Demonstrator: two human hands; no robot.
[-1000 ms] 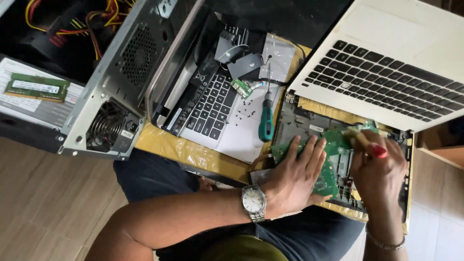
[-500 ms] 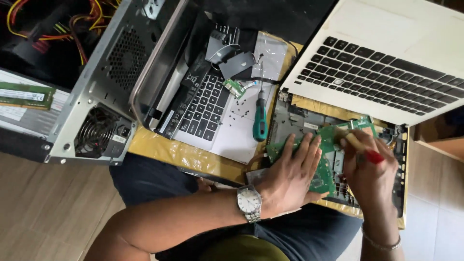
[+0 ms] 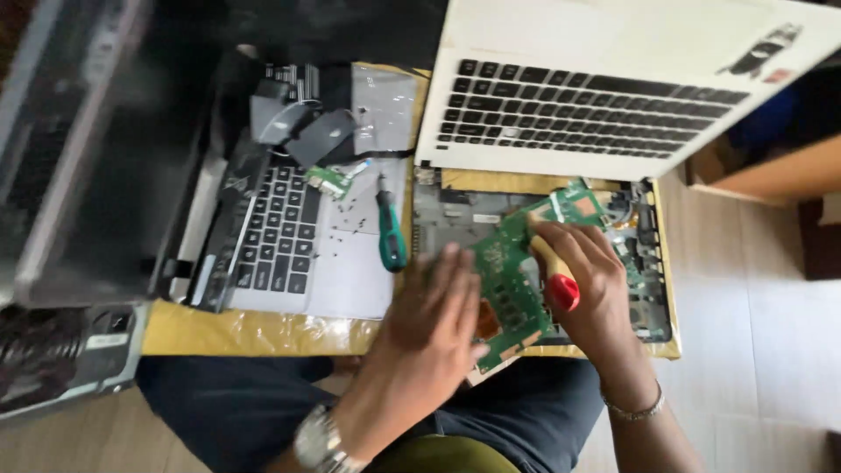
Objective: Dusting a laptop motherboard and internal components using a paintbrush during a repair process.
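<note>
On the white laptop lid [image 3: 631, 35] at the top right there is a small dark sticker [image 3: 758, 54] near its corner, with a little red mark beside it; its print is too small to make out. A tan cardboard box [image 3: 762, 171] stands on the floor to the right of the table. The low table [image 3: 263, 331] is wrapped in yellowish shiny film.

The person sits close and works over an opened laptop base [image 3: 648, 289]. A green circuit board [image 3: 517, 280] lies tilted on this base, between both hands. The left hand [image 3: 434, 320] lies flat, fingers spread and open, with fingertips on the left edge of the board; it grips nothing. The right hand [image 3: 587, 280] is closed around a screwdriver with a yellow and red handle [image 3: 556, 276], and it rests on the right part of the board. The tip of the tool is hidden under the hand.

To the left of the board, a green screwdriver [image 3: 388, 223] lies free on the palm rest of a second grey laptop [image 3: 289, 254], among small dark screws [image 3: 350, 223], well apart from both hands.
</note>
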